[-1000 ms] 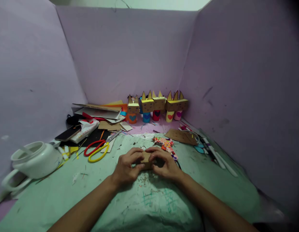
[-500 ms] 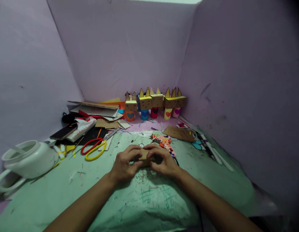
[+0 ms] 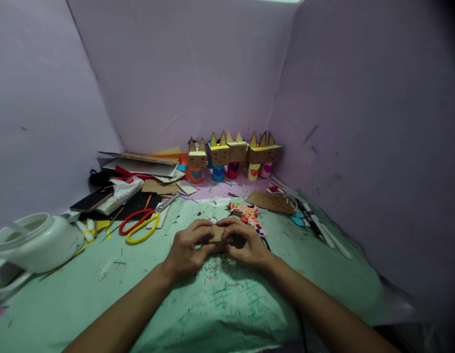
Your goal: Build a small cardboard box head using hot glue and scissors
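Note:
Between my two hands is a small brown cardboard box [image 3: 218, 240], resting on or just above the green paper table cover [image 3: 264, 309]. My left hand [image 3: 190, 249] grips its left side, fingers curled over the top and thumb along the near face. From the right, my right hand [image 3: 245, 242] holds it the same way. The fingers hide both ends of the box. Just behind my right hand lies a patterned piece with flowers [image 3: 245, 211], its near part running behind my knuckles.
Scissors [image 3: 142, 226] with red and yellow handles lie to the left, near a white teapot-like vessel [image 3: 47, 245]. Several box-headed cardboard figures [image 3: 220, 156] stand at the back wall. Cardboard sheets [image 3: 146, 166] are piled back left. Pens [image 3: 319, 225] and a brown cardboard piece [image 3: 271, 201] lie right.
The whole view has shifted slightly, so things appear a little further left. Both hands keep their hold on the box, with hardly any movement.

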Available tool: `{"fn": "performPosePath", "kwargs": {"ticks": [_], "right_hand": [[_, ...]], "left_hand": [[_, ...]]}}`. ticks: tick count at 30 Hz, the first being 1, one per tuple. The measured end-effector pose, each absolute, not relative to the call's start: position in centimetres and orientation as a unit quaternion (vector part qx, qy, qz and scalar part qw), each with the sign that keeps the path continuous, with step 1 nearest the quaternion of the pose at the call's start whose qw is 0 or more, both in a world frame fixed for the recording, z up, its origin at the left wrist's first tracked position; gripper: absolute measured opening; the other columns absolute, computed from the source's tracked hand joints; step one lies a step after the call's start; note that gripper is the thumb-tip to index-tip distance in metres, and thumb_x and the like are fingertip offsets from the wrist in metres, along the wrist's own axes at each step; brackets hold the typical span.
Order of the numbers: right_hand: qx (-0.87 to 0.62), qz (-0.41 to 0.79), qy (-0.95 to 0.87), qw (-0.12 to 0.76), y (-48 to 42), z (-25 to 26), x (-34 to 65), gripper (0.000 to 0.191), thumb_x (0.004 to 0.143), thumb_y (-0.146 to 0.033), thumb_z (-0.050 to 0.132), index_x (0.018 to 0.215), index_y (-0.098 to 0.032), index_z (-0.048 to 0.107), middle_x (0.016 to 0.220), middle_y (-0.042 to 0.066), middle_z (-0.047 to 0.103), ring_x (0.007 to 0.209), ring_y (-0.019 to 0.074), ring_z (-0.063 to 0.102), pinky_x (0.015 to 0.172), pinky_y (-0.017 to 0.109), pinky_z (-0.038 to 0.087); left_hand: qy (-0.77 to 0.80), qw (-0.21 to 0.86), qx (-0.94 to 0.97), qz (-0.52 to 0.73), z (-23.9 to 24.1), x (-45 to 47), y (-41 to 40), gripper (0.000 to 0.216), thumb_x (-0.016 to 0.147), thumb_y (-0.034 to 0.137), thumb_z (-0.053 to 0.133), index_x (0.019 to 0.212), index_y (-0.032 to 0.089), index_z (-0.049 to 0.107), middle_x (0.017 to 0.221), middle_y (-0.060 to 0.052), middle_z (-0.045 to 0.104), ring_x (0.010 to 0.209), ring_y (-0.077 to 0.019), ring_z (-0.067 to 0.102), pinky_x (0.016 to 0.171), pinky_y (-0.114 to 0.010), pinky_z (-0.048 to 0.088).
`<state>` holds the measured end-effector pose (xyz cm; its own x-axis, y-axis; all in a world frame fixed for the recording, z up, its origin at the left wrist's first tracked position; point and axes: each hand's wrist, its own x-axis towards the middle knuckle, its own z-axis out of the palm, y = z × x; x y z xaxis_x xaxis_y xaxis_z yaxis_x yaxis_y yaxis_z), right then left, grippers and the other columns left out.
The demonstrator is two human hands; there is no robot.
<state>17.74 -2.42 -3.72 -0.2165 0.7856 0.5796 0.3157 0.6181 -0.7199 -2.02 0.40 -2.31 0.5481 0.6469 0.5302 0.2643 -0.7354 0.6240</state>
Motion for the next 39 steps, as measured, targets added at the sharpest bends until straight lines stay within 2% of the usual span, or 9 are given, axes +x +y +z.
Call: {"fn": "performPosePath", "kwargs": {"ticks": [11, 19, 39], "right_hand": [[-0.371, 0.241, -0.741, 0.505, -2.49, -3.53, 17.68, 0.019, 0.063, -0.007, 0.061, 0.076, -0.021, 0.062, 0.111, 0.01, 0.065, 0.102, 0.0233, 0.063, 0.087, 0.036, 0.048], [-0.367, 0.245, -0.74, 0.507, -2.46, -3.52, 17.67, 0.018, 0.064, -0.008, 0.061, 0.077, -0.021, 0.062, 0.11, 0.011, 0.065, 0.102, 0.0238, 0.063, 0.086, 0.036, 0.049], [-0.366, 0.246, -0.739, 0.51, -2.39, -3.54, 17.68, 0.017, 0.064, -0.009, 0.061, 0.076, -0.021, 0.063, 0.11, 0.01, 0.065, 0.1, 0.0227, 0.063, 0.085, 0.035, 0.049]], "left_hand": [[0.269, 0.238, 0.845, 0.396, -2.32, -2.02, 0.31, 0.014, 0.073, 0.008, 0.06, 0.083, 0.018, 0.059, 0.107, -0.009, 0.062, 0.091, -0.0196, 0.063, 0.077, -0.033, 0.054], [0.271, 0.248, 0.845, 0.39, -2.33, -2.05, 0.3, 0.015, 0.075, 0.008, 0.06, 0.085, 0.019, 0.06, 0.109, -0.008, 0.061, 0.091, -0.0185, 0.063, 0.076, -0.03, 0.053], [0.275, 0.234, 0.849, 0.385, -2.41, -2.07, 0.37, 0.014, 0.074, 0.008, 0.06, 0.084, 0.018, 0.06, 0.109, -0.01, 0.061, 0.092, -0.0198, 0.063, 0.075, -0.031, 0.054]]}}
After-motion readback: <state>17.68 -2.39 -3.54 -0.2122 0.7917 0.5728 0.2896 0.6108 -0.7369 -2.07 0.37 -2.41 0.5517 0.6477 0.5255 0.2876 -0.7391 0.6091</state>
